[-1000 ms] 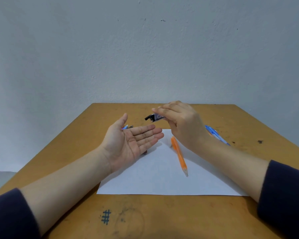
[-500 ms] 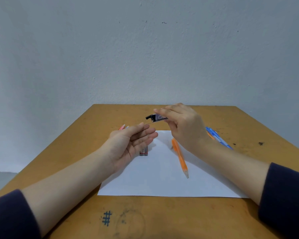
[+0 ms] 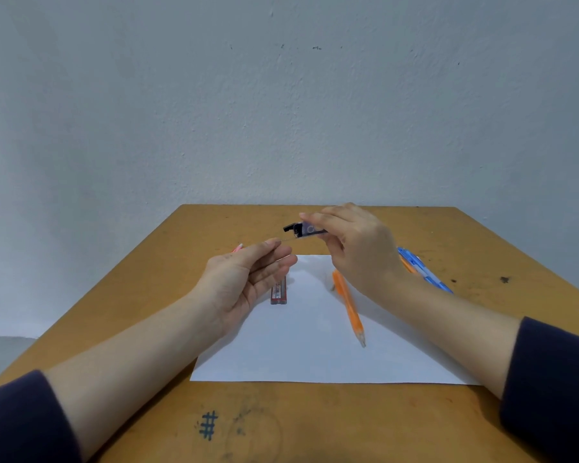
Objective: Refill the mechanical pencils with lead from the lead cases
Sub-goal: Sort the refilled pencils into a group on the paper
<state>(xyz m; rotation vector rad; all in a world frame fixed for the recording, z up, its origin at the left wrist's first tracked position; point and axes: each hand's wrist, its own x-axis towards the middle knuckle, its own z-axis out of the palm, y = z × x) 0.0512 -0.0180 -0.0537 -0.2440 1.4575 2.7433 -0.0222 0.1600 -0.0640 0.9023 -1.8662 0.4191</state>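
My right hand (image 3: 358, 248) holds a dark lead case (image 3: 306, 229) tilted over the table, its black lid flipped open at the left end. A thin lead (image 3: 286, 240) sticks out of the case, and my left hand (image 3: 244, 279) pinches its free end between thumb and forefinger. An orange mechanical pencil (image 3: 348, 307) lies on the white paper (image 3: 315, 355), tip toward me. A red lead case (image 3: 278, 291) lies on the paper under my left fingers. Blue pencils (image 3: 425, 270) lie behind my right wrist, partly hidden. A pink pencil tip (image 3: 238, 247) peeks out behind my left hand.
The wooden table (image 3: 147, 295) ends at a grey wall at the back. A drawn hash mark (image 3: 209, 426) and pencil scribbles mark the near edge. Dark spots dot the table's right side.
My left hand turned from an open, upturned palm to a pinch and rose to the case's mouth, where it now grips a lead. My right hand kept the case nearly still.
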